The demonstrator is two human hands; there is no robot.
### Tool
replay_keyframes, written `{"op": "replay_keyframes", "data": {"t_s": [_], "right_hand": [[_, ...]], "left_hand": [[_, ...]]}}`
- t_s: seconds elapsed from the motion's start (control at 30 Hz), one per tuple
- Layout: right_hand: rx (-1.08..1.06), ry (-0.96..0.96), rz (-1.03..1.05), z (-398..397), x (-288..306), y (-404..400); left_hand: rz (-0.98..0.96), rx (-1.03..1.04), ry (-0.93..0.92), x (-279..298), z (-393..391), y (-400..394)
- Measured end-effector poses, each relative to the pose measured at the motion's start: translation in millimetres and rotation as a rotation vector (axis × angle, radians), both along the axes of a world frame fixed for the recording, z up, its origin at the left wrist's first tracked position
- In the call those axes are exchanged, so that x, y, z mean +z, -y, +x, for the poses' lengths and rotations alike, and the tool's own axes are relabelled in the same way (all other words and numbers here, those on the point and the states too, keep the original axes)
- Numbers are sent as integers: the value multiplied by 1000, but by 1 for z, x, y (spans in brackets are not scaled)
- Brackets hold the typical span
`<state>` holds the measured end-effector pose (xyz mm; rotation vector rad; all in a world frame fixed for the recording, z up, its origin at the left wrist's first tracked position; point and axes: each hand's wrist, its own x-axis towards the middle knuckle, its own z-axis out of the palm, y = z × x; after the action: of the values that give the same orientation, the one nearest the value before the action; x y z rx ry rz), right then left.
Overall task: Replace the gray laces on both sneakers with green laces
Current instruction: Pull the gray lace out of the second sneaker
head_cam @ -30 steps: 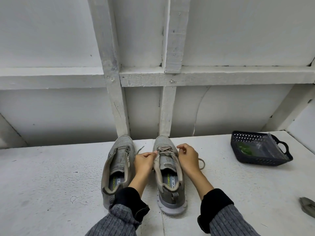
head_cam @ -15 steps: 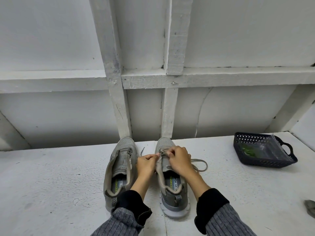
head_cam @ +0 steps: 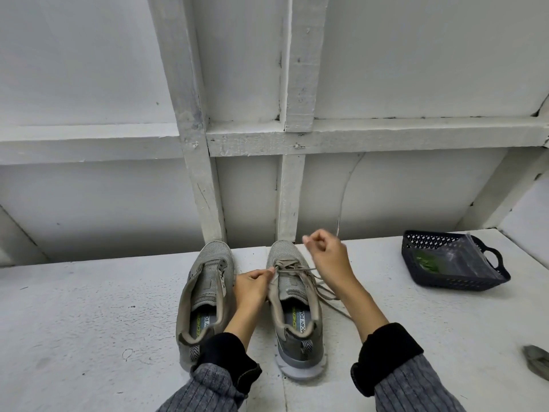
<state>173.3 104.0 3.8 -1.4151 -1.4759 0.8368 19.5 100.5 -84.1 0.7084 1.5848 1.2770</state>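
Two gray sneakers stand side by side on the white surface, toes to the wall. The left sneaker (head_cam: 205,295) shows no lace. On the right sneaker (head_cam: 292,295) a gray lace (head_cam: 319,285) remains only across the eyelets nearest the toe, with loose lengths trailing off its right side. My left hand (head_cam: 252,285) pinches the right sneaker's left eyelet edge near the toe. My right hand (head_cam: 329,255) is raised above the toe, fingers curled, pinching a strand of the gray lace. Green laces (head_cam: 426,261) lie in a clear bag inside the dark basket (head_cam: 463,282) at the right.
A white framed wall rises just behind the toes. A crumpled gray item (head_cam: 537,361) lies at the right edge of the surface. White surface stretches to the left of the sneakers and between the right sneaker and the basket.
My right hand has lifted from the right sneaker's upper eyelets and moved up toward the toe, drawing the gray lace out. The left hand stays at the eyelet edge.
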Motion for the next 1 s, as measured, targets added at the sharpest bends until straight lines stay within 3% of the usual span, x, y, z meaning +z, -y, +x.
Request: {"op": "replay_keyframes", "data": {"t_s": [0.13,0.2,0.27,0.43,0.5,0.6,0.87,1.0], "right_hand": [[146,790,-71,-5,-10,14],[128,890,-65,-9,-15,14],[74,821,-72,-12,-20,13],[-158,294,-139,-3,-13,11],[-299,211,-120,7,-10,9],[-372,313,-152,22,-16,9],[-207,454,-383,27,-59,18],[-246,549,-224,13,-45,14]], "left_hand": [[4,6,14,1,1,0],[4,4,19,1,0,0],[2,3,22,0,0,0],[-8,4,12,-3,-3,1],[-11,6,2,-2,-3,1],[-15,18,-28,-1,-1,0],[-42,-1,-76,4,1,3],[-36,-14,-172,8,2,3]]}}
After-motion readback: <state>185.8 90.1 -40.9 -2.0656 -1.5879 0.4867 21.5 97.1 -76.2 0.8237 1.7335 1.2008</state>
